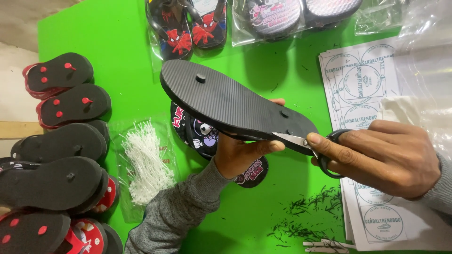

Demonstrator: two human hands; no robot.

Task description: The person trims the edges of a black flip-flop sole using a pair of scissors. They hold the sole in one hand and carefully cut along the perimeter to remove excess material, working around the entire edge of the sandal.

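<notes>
Two hands are busy over the green table (132, 28): the left hand (242, 153) is wrapped around a black flip-flop (230, 101) held sole-up, and the right hand (393, 157) is clamped on small scissors (308, 143) whose blades touch the sole's heel edge. Just below that flip-flop there's a scatter of black trimmings (308, 214), to its left a bag of white plastic ties (143, 162) and stacked sandals (61, 141). Beyond it are bagged printed sandals (193, 23), with round sticker sheets (360, 80) off to its right.

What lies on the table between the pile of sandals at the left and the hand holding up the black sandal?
In the head view, a clear bag of white plastic ties lies on the green table between the sandal pile and the left hand.
</notes>
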